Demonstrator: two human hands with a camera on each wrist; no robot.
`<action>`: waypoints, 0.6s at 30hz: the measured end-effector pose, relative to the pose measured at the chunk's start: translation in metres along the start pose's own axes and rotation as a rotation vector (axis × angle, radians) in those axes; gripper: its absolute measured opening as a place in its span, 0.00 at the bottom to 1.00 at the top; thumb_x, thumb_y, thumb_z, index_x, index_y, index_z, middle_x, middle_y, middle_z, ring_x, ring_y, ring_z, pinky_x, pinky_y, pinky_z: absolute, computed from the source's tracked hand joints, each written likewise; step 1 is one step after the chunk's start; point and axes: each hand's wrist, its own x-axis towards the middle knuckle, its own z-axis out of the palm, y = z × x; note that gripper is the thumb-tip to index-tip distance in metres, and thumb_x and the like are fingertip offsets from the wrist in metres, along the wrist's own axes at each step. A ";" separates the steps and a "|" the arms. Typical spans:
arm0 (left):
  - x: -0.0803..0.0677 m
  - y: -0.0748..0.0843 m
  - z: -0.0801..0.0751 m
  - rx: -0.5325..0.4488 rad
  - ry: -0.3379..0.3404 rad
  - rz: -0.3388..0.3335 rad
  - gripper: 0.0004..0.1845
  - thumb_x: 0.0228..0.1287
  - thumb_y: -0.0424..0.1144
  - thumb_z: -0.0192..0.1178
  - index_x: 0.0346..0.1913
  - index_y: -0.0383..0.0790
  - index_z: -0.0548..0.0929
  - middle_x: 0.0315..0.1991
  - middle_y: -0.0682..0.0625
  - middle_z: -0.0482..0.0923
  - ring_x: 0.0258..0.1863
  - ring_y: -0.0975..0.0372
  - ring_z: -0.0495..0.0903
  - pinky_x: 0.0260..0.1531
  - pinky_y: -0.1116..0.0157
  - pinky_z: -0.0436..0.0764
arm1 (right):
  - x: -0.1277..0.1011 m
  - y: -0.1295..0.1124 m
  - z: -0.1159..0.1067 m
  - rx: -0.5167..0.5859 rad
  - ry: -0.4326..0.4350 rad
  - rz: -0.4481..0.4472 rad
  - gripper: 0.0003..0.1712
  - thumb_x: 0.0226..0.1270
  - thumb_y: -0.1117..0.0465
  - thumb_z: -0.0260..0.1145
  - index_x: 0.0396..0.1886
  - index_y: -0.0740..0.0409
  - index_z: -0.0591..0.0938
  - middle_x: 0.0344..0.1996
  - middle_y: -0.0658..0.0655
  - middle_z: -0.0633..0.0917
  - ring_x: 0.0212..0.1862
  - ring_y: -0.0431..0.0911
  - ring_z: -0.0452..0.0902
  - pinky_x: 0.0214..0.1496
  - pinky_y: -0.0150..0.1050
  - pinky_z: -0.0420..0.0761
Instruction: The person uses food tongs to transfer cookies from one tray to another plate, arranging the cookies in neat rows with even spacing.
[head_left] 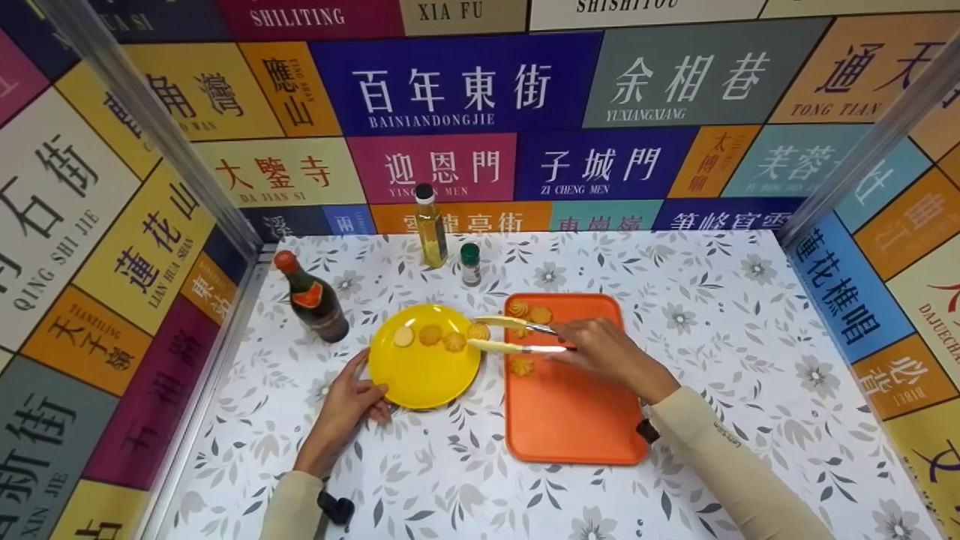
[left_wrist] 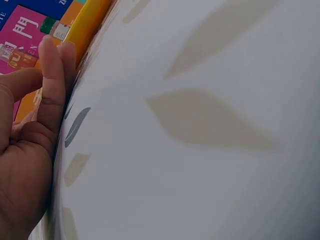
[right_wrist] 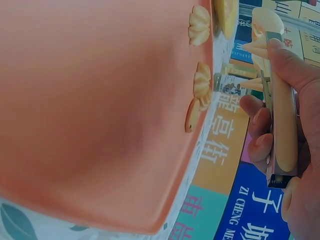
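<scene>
My right hand (head_left: 596, 346) curls round one pair of tongs (head_left: 529, 348); my left hand (head_left: 351, 394) pinches one yellow plate (head_left: 427, 381).
Three cookies (head_left: 430, 334) on the plate, one between the tong tips, four on one orange tray (head_left: 574, 424); two bottles (head_left: 319, 309), one jar (head_left: 470, 268), flowered table (head_left: 720, 382), sign-printed walls (head_left: 465, 124).

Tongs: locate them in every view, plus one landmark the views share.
Head: tongs just right of centre, in the right hand.
Left wrist: not in it.
Right wrist: upper right, in the right hand.
Shared landmark: plate, cut by the top edge in both wrist views.
</scene>
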 end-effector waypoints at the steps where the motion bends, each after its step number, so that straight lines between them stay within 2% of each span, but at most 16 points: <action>1: 0.000 0.000 0.000 -0.005 0.000 -0.003 0.46 0.79 0.33 0.67 0.90 0.49 0.54 0.36 0.32 0.89 0.25 0.50 0.89 0.27 0.61 0.92 | 0.001 -0.001 0.001 0.000 -0.004 0.000 0.20 0.64 0.54 0.85 0.46 0.64 0.90 0.24 0.55 0.86 0.24 0.45 0.80 0.22 0.34 0.79; 6: 0.000 0.000 0.000 -0.041 -0.004 -0.013 0.45 0.80 0.32 0.67 0.90 0.50 0.55 0.37 0.30 0.89 0.26 0.49 0.90 0.30 0.59 0.93 | 0.009 -0.007 0.002 0.026 -0.064 0.045 0.20 0.67 0.53 0.84 0.49 0.63 0.91 0.27 0.56 0.88 0.24 0.43 0.76 0.23 0.30 0.73; 10: 0.000 0.000 0.001 -0.052 -0.001 -0.017 0.44 0.80 0.32 0.67 0.90 0.50 0.56 0.37 0.30 0.88 0.26 0.49 0.90 0.30 0.58 0.93 | 0.014 -0.011 0.003 0.046 -0.106 0.078 0.20 0.70 0.52 0.82 0.52 0.62 0.91 0.29 0.56 0.89 0.26 0.42 0.77 0.25 0.29 0.76; 18: 0.000 0.001 0.001 -0.056 -0.001 -0.023 0.46 0.80 0.32 0.67 0.90 0.51 0.55 0.37 0.30 0.88 0.26 0.48 0.90 0.31 0.57 0.94 | 0.023 -0.014 0.009 0.045 -0.088 -0.006 0.26 0.67 0.56 0.84 0.58 0.68 0.90 0.32 0.59 0.91 0.27 0.47 0.84 0.26 0.36 0.86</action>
